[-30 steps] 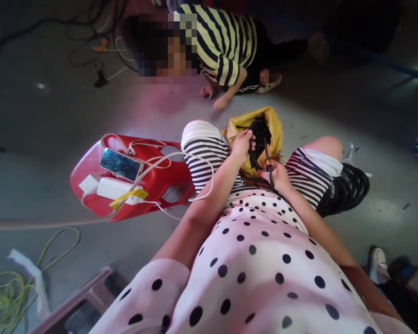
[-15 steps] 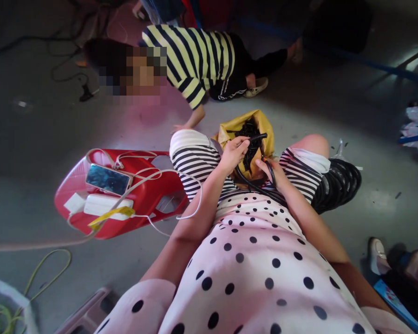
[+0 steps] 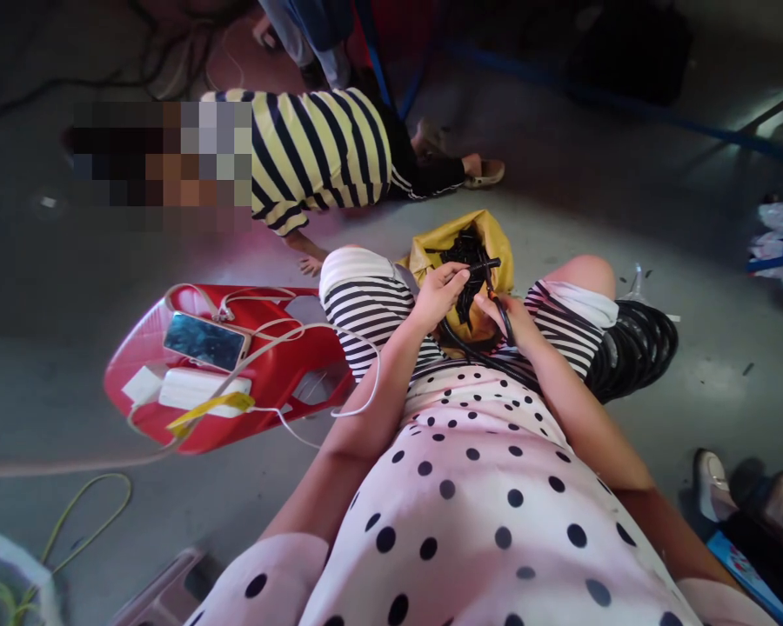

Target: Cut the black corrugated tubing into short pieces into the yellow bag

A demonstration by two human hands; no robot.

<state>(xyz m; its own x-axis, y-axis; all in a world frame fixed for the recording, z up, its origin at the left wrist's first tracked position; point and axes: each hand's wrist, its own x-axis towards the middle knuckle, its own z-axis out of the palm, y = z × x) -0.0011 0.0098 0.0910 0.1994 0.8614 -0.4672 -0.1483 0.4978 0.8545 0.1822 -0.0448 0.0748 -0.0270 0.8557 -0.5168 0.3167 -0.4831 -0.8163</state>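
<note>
Head view: left hand (image 3: pixel 438 294) and right hand (image 3: pixel 505 315) both pinch a black cable (image 3: pixel 471 349) over the yellow bag (image 3: pixel 424 252) between the knees; light, limp, likely best gripped near its end.

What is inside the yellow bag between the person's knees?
The yellow bag holds a heap of small black parts, visible through its open top. The left hand and right hand cover its lower part, so its depth cannot be seen.

The grey floor (image 3: pixel 626 217) is carrying a red stool (image 3: pixel 280 365) lying tipped over, a yellow bag (image 3: pixel 431 252), black coiled tubing (image 3: pixel 632 348) and a green cord (image 3: pixel 84 513).
</note>
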